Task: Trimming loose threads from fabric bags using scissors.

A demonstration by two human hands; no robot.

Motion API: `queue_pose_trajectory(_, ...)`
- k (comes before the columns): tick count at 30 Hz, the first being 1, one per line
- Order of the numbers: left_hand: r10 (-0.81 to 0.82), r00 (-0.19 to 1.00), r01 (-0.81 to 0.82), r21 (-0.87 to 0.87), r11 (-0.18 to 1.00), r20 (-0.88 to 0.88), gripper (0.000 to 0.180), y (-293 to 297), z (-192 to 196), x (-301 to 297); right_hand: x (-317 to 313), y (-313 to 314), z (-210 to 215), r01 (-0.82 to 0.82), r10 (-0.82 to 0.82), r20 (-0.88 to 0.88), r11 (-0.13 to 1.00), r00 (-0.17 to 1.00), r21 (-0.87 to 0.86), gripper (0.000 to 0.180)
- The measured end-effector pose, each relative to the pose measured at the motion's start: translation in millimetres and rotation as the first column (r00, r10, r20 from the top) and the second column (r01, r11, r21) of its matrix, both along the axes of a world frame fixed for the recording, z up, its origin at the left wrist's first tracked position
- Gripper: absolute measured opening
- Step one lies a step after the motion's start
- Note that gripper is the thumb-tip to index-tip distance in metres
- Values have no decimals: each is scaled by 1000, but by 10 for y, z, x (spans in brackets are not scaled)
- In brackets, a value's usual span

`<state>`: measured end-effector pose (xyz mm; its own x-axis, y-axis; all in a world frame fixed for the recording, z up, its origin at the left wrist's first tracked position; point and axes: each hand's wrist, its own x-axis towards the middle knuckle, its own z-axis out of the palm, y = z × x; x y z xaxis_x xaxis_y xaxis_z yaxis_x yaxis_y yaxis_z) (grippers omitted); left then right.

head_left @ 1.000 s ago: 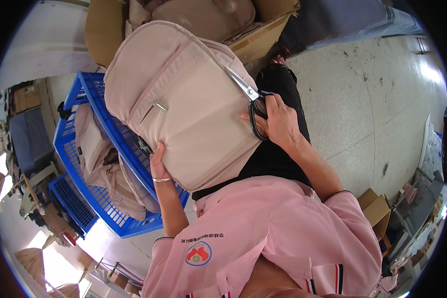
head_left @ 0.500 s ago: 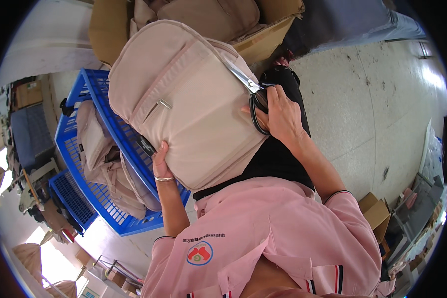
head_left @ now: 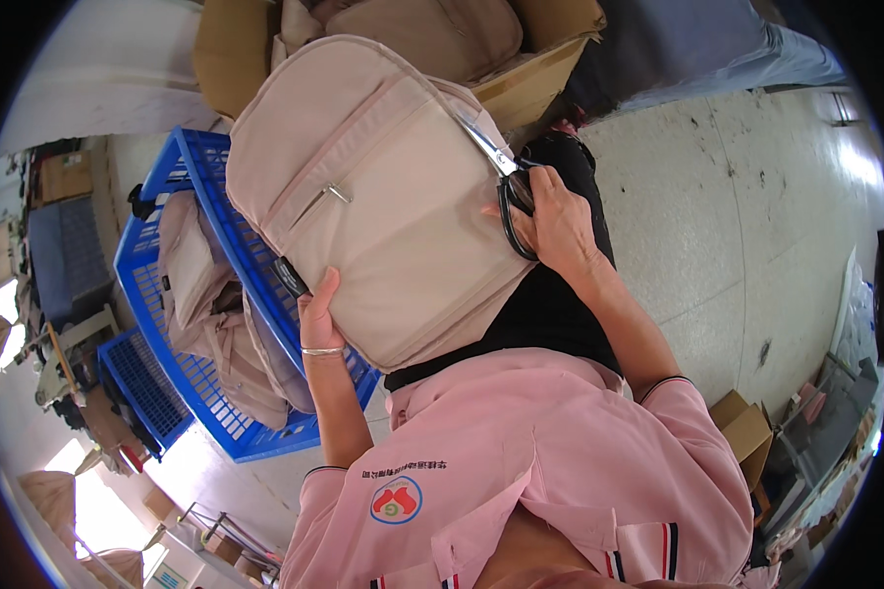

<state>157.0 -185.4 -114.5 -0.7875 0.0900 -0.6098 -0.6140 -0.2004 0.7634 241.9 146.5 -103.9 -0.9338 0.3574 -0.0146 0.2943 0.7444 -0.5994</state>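
A beige backpack (head_left: 403,216) rests across my lap, its zipped front panel facing up. My left hand (head_left: 320,312) grips its left side edge close to a small black tag (head_left: 289,278); the thumb lies on top and the other fingers are hidden beneath. In my right hand (head_left: 560,221) are black-handled scissors (head_left: 504,163), fingers wrapped round the handles. Their metal blades point up and left along the bag's right edge and appear closed. A metal zipper pull (head_left: 339,192) lies on the front pocket.
To the left, a blue plastic crate (head_left: 206,177) holds more beige bags (head_left: 236,363). An open cardboard box (head_left: 535,83) with beige bags stands beyond my lap. Behind the crate sits another blue basket (head_left: 147,393). Grey floor (head_left: 697,206) stretches to the right.
The backpack has shifted slightly right and turned a little, its front lying flatter. My left hand has moved slightly up with its edge. The scissors remain in my right hand.
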Motion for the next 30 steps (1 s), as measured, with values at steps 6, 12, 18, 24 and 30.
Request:
queue_pose_trajectory(6, -6, 1000, 6, -11, 1000, -20, 35, -50, -20, 56, -68, 103, 55, 202, -234, -137, 956, 963, -210, 47)
queue_pose_trajectory(12, 169, 978, -167, 23, 986, -119, 30, 207, 165, 502, -22, 258, -117, 331, -444, -199, 841, 873, -427, 55)
queue_pose_trajectory(18, 22, 864, -176, -262, 949, -503, 30, -170, 648, 385, 86, 210, -56, 362, -470, 33, 630, 882, -687, 50)
queue_pose_trajectory(24, -82, 769, -60, -199, 978, -634, 29, -468, 1460, 6, 95, 257, 43, 169, -423, -73, 507, 903, -845, 36)
queue_pose_trajectory(30, -18, 898, -25, -92, 995, -439, 35, -508, 478, -82, -25, -35, -9, 65, -237, 22, 176, 971, -982, 30)
